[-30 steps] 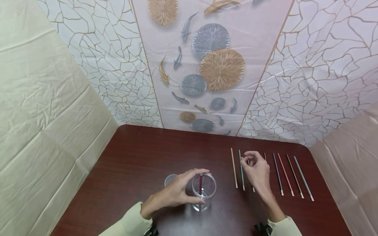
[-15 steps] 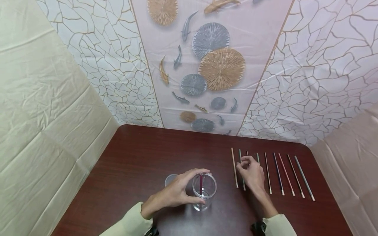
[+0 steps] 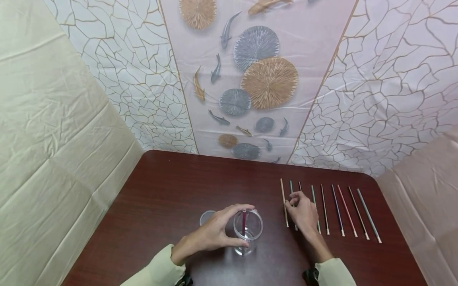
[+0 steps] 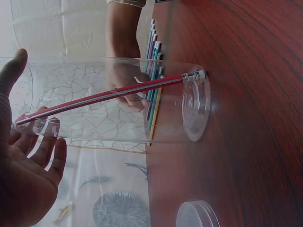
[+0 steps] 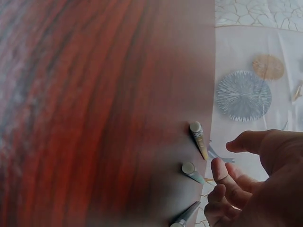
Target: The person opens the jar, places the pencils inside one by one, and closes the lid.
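Observation:
My left hand holds a clear jar near its rim, thumb on the near side and fingers on the far side. Inside leans a red-and-silver striped pencil, its white eraser end down at the jar's base in the left wrist view. My right hand is over the left end of a row of pencils, fingers bent, with thumb and index finger apart and nothing between them. Nearest to it lie a yellow pencil and a green pencil. A dark red pencil is mostly hidden under the hand.
To the right, several more pencils, including a red one and a grey-blue one, lie side by side with erasers toward me. A round clear lid lies beyond my left hand. Patterned cloth rises behind the brown table.
My right hand has moved left and slightly toward me along the row, uncovering pencils on its right. My left hand and the jar have stayed put.

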`<control>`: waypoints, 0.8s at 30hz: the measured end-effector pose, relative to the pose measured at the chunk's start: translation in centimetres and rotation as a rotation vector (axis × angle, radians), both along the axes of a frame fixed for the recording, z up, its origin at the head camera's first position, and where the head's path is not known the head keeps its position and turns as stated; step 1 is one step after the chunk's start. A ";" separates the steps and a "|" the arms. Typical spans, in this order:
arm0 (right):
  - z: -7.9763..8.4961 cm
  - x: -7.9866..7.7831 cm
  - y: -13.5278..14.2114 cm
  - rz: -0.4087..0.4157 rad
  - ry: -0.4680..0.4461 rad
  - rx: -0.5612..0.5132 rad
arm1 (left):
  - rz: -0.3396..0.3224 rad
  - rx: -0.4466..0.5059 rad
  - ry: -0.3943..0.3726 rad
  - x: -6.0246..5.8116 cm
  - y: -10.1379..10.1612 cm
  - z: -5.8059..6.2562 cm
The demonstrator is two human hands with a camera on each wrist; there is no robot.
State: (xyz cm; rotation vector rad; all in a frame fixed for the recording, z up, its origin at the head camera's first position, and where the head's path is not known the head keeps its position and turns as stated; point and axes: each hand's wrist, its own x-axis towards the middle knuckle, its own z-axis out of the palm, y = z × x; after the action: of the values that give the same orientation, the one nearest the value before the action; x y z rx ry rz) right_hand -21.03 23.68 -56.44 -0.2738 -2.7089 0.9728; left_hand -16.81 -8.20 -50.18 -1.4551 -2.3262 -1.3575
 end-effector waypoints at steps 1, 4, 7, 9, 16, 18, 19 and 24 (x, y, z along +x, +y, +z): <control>-0.1 -0.1 0.0 0.002 0.003 0.006 | 0.000 -0.002 0.000 0.0 0.0 0.0; -0.4 -0.1 0.0 0.015 0.007 0.021 | -0.002 -0.003 -0.008 -0.1 0.0 0.0; -0.7 -0.1 0.0 0.026 0.008 0.035 | -0.002 -0.005 -0.017 -0.1 0.0 0.0; -0.8 -0.1 -0.1 0.028 0.005 0.045 | -0.002 -0.005 -0.020 -0.1 0.0 0.0; -1.0 0.0 -0.1 0.029 -0.011 0.075 | -0.002 -0.006 -0.027 0.0 0.0 0.0; -1.0 0.0 -0.1 0.032 -0.006 0.081 | -0.001 -0.005 -0.027 0.0 0.0 -0.1; -1.0 0.0 -0.1 0.034 -0.002 0.084 | 0.001 -0.005 -0.027 0.0 0.0 -0.1; -1.1 -0.1 -0.2 0.036 0.012 0.104 | 0.000 -0.001 -0.024 0.0 -0.1 -0.1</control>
State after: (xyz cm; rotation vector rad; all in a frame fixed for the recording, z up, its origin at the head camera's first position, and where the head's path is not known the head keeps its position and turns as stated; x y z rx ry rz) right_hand -21.10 23.52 -57.52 -0.1990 -2.7510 0.8374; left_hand -16.85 -8.25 -50.25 -1.4466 -2.3424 -1.3815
